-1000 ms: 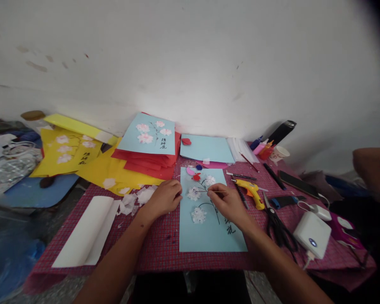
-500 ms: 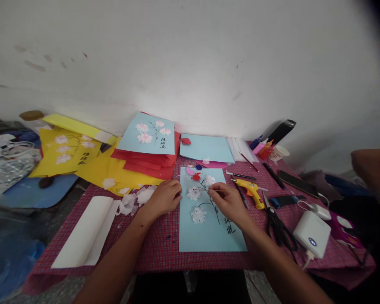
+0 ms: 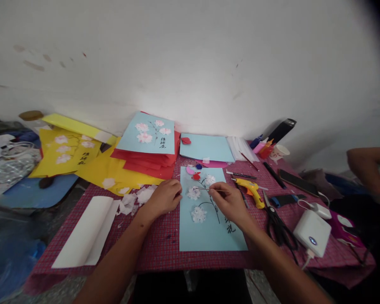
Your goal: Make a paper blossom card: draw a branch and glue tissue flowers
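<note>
The right hand (image 3: 229,204) has its grip closed on a thin stick (image 3: 217,190), whose far end reaches the white paper flower (image 3: 194,193) at the left of the blue sheet (image 3: 205,236). The sheet lies flat on the checkered surface (image 3: 155,249), between the forearms, with two more white flowers, dark painted stems and brush-written characters on it. The left hand (image 3: 166,197) rests at the sheet's left edge, fingers curled in; whether its grip has hold of anything, I cannot tell. Crumpled white paper (image 3: 127,204) lies just beside that hand. Right of the sheet are a yellow glue gun (image 3: 252,191) and black scissors (image 3: 278,226).
</note>
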Motion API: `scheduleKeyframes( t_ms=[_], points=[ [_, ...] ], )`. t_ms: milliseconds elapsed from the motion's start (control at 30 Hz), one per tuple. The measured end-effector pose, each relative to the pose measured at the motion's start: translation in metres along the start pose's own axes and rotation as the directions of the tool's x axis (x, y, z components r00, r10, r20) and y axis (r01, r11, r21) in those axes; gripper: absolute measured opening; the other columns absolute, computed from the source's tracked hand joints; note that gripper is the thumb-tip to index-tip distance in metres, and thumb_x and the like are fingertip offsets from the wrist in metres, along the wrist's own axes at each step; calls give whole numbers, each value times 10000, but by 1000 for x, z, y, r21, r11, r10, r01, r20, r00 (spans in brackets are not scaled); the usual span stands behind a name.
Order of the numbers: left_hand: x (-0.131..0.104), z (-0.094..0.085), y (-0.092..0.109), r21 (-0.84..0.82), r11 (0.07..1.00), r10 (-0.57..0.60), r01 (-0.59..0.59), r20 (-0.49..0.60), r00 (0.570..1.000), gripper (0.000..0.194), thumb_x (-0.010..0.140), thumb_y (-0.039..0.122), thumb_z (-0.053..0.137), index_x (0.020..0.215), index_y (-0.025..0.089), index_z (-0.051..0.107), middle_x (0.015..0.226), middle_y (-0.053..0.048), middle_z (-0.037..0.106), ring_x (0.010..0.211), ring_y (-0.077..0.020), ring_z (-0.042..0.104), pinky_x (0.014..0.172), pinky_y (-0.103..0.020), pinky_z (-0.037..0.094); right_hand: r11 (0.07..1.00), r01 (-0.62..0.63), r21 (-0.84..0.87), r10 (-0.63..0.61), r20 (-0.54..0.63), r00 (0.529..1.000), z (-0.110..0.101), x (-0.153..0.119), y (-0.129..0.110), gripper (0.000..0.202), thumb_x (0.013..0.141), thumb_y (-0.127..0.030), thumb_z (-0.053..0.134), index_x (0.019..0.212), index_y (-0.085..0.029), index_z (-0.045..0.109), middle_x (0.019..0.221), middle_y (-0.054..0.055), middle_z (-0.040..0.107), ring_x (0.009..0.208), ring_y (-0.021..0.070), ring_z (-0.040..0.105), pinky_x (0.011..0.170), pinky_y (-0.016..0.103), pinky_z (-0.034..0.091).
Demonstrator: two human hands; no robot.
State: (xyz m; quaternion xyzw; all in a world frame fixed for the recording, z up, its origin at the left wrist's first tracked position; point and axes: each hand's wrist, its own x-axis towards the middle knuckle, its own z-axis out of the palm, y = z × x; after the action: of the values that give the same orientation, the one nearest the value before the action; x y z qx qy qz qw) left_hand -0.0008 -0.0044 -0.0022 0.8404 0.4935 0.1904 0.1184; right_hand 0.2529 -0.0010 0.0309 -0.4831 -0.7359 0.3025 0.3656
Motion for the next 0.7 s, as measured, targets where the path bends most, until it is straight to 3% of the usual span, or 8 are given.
scheduleKeyframes(
  t_ms=[700],
  points=[
    [-1,-1,2,-22,1000,-7,7,-7,1000,20,853,190,541,837,200,534,960,-54,600,931,-213,561,857,-350,440,1000,0,5,0,50,999,3,-1,2,117,883,-249,570,848,-193,667,734,10,663,656,149,604,606,251,453]
  ],
)
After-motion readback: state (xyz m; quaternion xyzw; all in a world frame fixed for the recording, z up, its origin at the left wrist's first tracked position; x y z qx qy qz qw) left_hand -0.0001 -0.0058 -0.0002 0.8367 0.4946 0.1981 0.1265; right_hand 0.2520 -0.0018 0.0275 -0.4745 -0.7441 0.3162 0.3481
